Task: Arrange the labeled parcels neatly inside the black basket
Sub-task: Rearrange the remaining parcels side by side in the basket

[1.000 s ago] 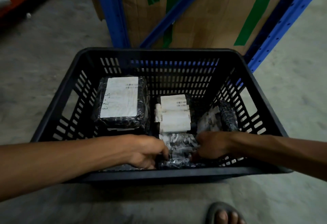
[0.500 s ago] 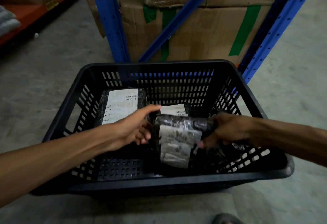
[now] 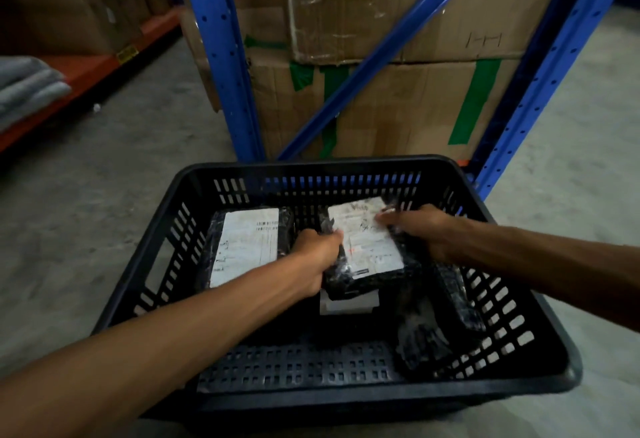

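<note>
Black basket (image 3: pixel 346 399) sits on the concrete floor (image 3: pixel 104 167), just in front of a blue rack (image 3: pixel 221 56) loaded with taped cardboard boxes (image 3: pixel 398 98). Both hands are inside the basket on one parcel. Left hand (image 3: pixel 318 257) is closed on the left edge of a black-wrapped labeled parcel (image 3: pixel 367 247), fingers curled over its edge. Right hand (image 3: pixel 422 229) is on the parcel's far right side, fingers laid flat across the top of the white label; motion blur there, so can't tell if it's actually gripping or just pressing. Held parcel is in the middle-far part of the basket, tilted, label up, lying over another parcel of which only a white label edge (image 3: pixel 348 304) shows at the near side. Second labeled parcel (image 3: pixel 247 247) lies flat at far left of the basket, label up, just beside the left hand. Another black-wrapped parcel (image 3: pixel 460 299) leans along the right wall, no label visible. Dark crumpled wrap (image 3: pixel 420 340) sits near right. Near-left basket floor is bare mesh.
</note>
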Demonstrator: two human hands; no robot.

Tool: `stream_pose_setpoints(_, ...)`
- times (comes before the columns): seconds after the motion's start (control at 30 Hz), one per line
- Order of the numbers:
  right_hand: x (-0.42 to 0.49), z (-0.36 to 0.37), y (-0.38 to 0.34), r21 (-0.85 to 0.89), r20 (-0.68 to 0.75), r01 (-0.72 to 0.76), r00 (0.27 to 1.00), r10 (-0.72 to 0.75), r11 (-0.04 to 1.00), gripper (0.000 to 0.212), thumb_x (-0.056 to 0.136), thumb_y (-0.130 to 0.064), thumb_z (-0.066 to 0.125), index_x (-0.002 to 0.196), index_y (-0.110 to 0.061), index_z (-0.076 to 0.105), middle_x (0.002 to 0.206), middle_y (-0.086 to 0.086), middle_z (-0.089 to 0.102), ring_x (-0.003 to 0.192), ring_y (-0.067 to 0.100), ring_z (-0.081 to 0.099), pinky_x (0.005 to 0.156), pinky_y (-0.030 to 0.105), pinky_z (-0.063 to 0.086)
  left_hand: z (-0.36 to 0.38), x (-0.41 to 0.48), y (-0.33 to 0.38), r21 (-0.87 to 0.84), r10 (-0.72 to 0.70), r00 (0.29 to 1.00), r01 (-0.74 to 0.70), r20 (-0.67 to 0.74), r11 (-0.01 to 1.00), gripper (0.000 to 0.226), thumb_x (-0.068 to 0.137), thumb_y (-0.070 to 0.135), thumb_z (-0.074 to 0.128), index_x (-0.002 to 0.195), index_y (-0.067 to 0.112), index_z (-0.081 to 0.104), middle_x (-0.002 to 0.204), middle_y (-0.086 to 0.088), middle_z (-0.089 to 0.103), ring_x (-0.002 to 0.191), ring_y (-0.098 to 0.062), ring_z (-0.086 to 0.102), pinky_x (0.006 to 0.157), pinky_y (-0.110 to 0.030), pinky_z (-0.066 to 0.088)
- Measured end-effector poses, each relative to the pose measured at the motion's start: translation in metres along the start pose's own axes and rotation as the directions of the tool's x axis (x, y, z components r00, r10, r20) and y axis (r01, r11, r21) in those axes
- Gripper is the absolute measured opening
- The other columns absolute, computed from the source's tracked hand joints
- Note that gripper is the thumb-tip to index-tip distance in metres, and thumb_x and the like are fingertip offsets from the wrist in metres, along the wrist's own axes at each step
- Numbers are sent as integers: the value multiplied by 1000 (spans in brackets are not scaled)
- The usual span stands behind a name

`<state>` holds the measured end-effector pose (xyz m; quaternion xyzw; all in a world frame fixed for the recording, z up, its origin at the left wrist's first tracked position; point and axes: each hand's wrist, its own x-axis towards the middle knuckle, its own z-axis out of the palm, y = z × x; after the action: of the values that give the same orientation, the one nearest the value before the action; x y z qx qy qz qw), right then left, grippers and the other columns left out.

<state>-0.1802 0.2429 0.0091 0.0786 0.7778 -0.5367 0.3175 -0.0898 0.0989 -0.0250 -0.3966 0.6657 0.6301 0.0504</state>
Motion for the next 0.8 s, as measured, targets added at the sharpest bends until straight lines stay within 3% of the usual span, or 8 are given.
stream_pose_setpoints(0.07, 12, 12, 7, -29, -37, 50, 998, -52, 998, 44, 73, -10, 84, 111, 6, 67, 106, 22, 74, 90, 34, 74, 81, 48, 60, 4, 12, -9, 50, 18, 997, -14, -75, 999, 47, 96, 34, 56, 131, 1, 57, 127, -17, 65, 109, -31, 63, 97, -36, 52)
stream_pose_setpoints(0.17, 35, 27, 24, -61, -11, 19, 1000, -19, 998, 40, 76, -3, 80, 113, 6, 66, 114, 24, 71, 91, 33, 72, 78, 42, 60, 5, 26, -18, 133, 33, 991, -16, -128, 991, 42, 97, 26, 54, 132, 2, 55, 132, -17, 62, 116, -33, 61, 93, -32, 50)
stream_pose_setpoints(0.23, 47, 36, 39, -140, 7, -22, 1000, 23, 990, 33, 80, -5, 77, 111, -2, 65, 115, 22, 70, 87, 29, 70, 70, 38, 61, 4, 32, -24, 205, 49, 996, -33, -75, 978, 49, 96, 17, 52, 144, 8, 45, 139, -15, 58, 122, -33, 59, 100, -37, 51)
stream_pose_setpoints(0.3, 55, 43, 54, -291, -26, -17, 1000, 10, 957, 37, 82, -16, 76, 116, -7, 63, 119, 15, 69, 88, 23, 67, 64, 26, 57, 5, 34, -30, 299, 45, 999, -42, -5, 953, 63, 97, 13, 51, 155, 15, 29, 148, -11, 52, 126, -30, 57, 102, -36, 52)
stream_pose_setpoints(0.4, 66, 50, 64, -353, -76, -2, 997, -27, 935, 47, 82, -24, 75, 124, -8, 60, 123, 11, 67, 107, 26, 66, 76, 23, 52, 8, 37, -34, 466, 54, 999, -51, 7, 883, 73, 101, 20, 43, 161, 14, 2, 163, -12, 29, 142, -31, 41, 112, -34, 41)
stream_pose_setpoints(0.47, 71, 53, 64, -318, -77, -10, 997, -16, 948, 45, 82, -18, 76, 123, -7, 61, 123, 12, 68, 107, 26, 67, 77, 24, 53, 9, 40, -34, 536, 57, 998, -45, -7, 843, 75, 102, 22, 41, 160, 11, -6, 166, -13, 19, 147, -33, 33, 117, -34, 35)
stream_pose_setpoints(0.63, 74, 48, 64, -397, -111, 2, 993, -50, 918, 44, 81, -23, 76, 121, -10, 63, 122, 11, 69, 106, 26, 67, 79, 25, 55, 1, 42, -38, 510, 32, 996, -72, 87, 857, 72, 101, 25, 47, 160, 9, 7, 158, -10, 40, 141, -30, 45, 114, -33, 41)
stream_pose_setpoints(0.8, 60, 38, 55, -640, 60, 99, 995, -79, 762, 43, 91, -32, 63, 129, -13, 58, 131, 9, 64, 117, 25, 63, 87, 26, 50, 3, 31, -28, 502, 14, 997, -49, 74, 863, 69, 100, 17, 47, 159, 5, 13, 156, -15, 40, 140, -32, 44, 113, -35, 42)
